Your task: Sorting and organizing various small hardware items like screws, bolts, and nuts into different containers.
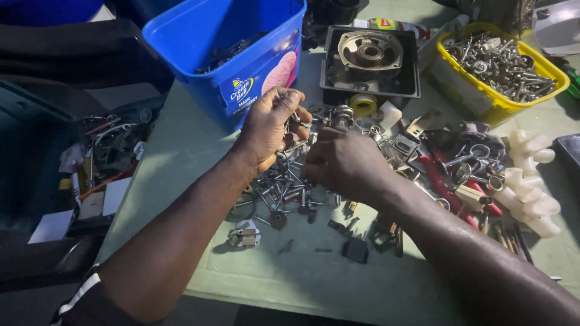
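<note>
My left hand (273, 124) is curled, palm toward me, over a heap of small metal screws and bolts (284, 187) on the pale green table (181, 157). Its fingers close on a few small metal pieces. My right hand (343, 162) lies knuckles up just to the right, fingertips down in the same heap near the left hand; what it pinches is hidden under the fingers.
A blue plastic tub (241, 54) stands behind the left hand. A black motor housing (370, 57) sits at the back, a yellow tray of bolts (501, 66) at the back right. Red-handled pliers (444, 178) and white plastic parts (531, 187) lie to the right. A cluttered box (103, 163) is off the table's left edge.
</note>
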